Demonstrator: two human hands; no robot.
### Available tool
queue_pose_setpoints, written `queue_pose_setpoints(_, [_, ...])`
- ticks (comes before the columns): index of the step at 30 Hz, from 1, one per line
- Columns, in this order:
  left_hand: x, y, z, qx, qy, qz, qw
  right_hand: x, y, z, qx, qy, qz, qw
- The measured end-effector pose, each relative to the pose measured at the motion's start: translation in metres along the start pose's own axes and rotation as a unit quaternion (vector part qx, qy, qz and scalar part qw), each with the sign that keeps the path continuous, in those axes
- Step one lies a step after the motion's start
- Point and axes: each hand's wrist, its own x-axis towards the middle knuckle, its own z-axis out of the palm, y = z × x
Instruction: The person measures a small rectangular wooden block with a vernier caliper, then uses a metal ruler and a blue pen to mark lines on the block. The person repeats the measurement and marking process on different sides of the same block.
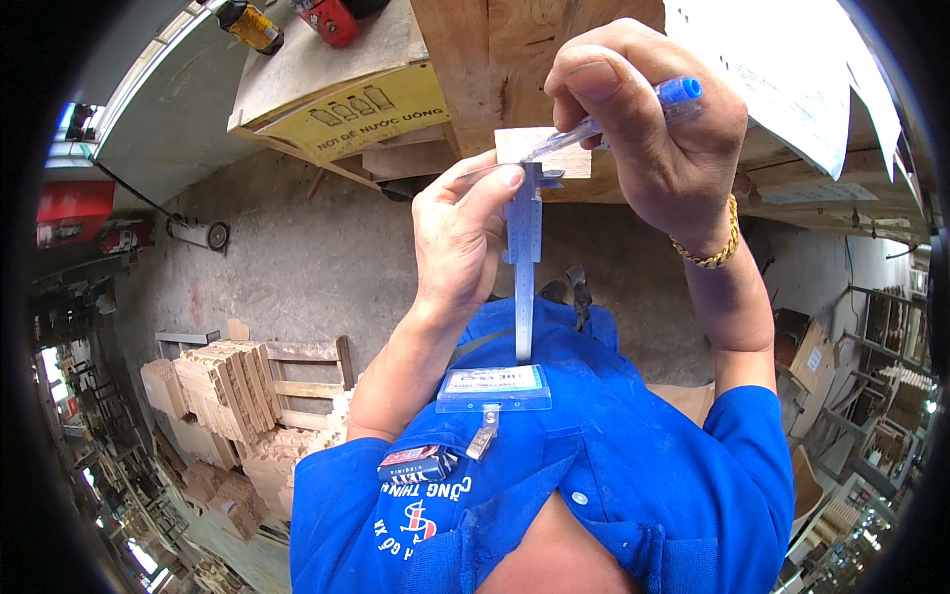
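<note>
My left hand (pixel 460 233) is closed, its thumb and fingers pinching a small pale wood block (pixel 572 161) together with a caliper (pixel 524 238). The caliper's jaws lie against the block, and its long beam points down toward my blue shirt. Above the block, my right hand (pixel 658 139) grips a clear pen (pixel 594 129) with a blue end (pixel 680 91). The pen slants down to the left, its tip at or just over the block's face; contact is hard to tell. How the left fingers wrap behind the block is hidden.
Ahead stands a wooden bench (pixel 495 59), with white paper sheets (pixel 762 74) at its right. A shelf bearing a yellow sign (pixel 356 114) holds a yellow-and-black can (pixel 252 28) and a red object (pixel 327 20). Stacked wood parts (pixel 233 386) sit on the floor at lower left.
</note>
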Motion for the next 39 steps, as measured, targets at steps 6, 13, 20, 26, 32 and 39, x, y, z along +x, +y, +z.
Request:
queue_pose_setpoints(6, [0.000, -0.002, -0.002, -0.004, 0.002, 0.002, 1.000, 0.000, 0.000, 0.004, 0.001, -0.003, -0.003, 1.000])
queue_pose_setpoints(13, [0.002, -0.004, -0.008, -0.023, 0.002, 0.028, 0.999, -0.009, -0.001, -0.018, 0.069, 0.061, -0.004, 0.996])
queue_pose_setpoints(20, [0.005, -0.005, -0.009, -0.021, 0.013, 0.023, 0.999, -0.036, -0.009, -0.018, -0.008, 0.040, 0.063, 0.997])
queue_pose_setpoints(26, [0.007, -0.008, -0.008, -0.015, 0.003, 0.017, 1.000, -0.056, 0.015, -0.005, -0.053, -0.047, 0.266, 0.961])
queue_pose_setpoints(32, [0.006, -0.009, -0.008, 0.018, -0.006, 0.013, 1.000, -0.062, 0.030, -0.002, 0.117, -0.045, 0.325, 0.938])
queue_pose_setpoints(39, [0.006, -0.008, -0.010, 0.016, 0.005, 0.015, 1.000, -0.071, 0.036, 0.000, 0.189, -0.051, 0.363, 0.911])
